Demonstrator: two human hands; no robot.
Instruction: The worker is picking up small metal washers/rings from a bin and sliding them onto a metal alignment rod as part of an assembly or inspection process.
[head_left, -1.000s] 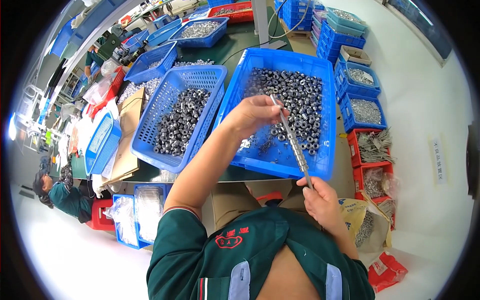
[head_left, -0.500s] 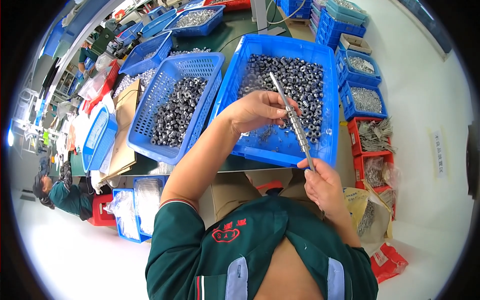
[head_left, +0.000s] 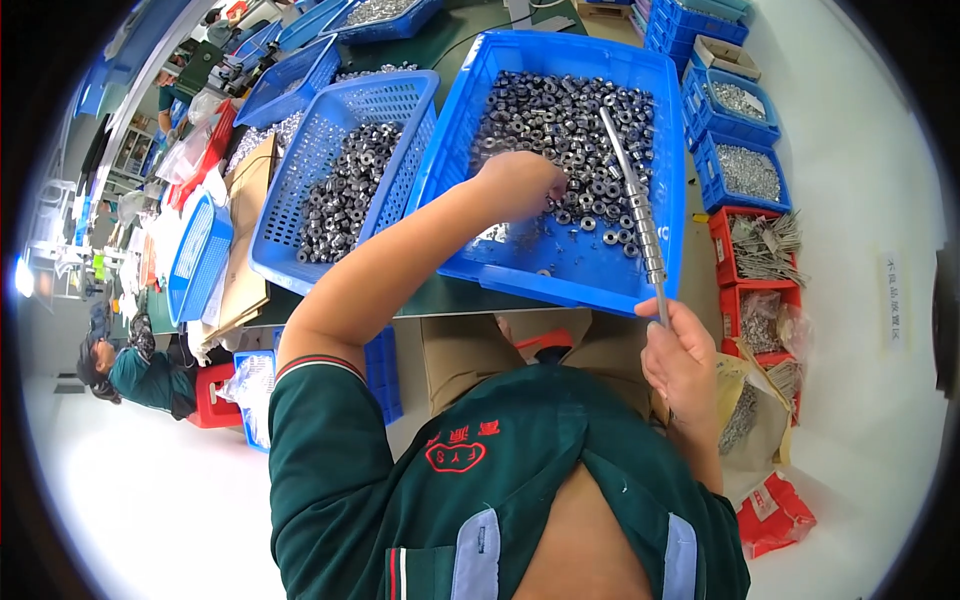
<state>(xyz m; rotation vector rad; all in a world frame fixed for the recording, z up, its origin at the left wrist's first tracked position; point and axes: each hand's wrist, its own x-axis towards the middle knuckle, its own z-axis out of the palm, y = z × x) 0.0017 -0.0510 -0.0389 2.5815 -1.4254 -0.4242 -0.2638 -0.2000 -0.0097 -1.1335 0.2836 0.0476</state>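
Observation:
My right hand point(head_left: 682, 360) is closed around the lower end of a slim metal rod point(head_left: 618, 142). The rod tilts up and to the left over a blue tray point(head_left: 560, 290), with several shiny metal rings point(head_left: 645, 235) threaded on its lower half. My left hand point(head_left: 520, 185) is down in that tray, its back toward me, touching or just above a heap of small dark metal rings point(head_left: 590, 130). Its fingers point down, partly hidden and smeared, so whether they pinch a ring I cannot tell.
Left of the tray stands a perforated blue basket point(head_left: 285, 225) with more rings. Cardboard point(head_left: 250, 215) leans beside it. On the right are stacked blue bins point(head_left: 745, 172) and red bins point(head_left: 735, 245) of metal parts. A co-worker point(head_left: 150, 375) sits at far left.
My left hand has left the rod and dropped into the ring heap. My right hand has moved slightly right with the rod, which stands more upright. The view has shifted a little.

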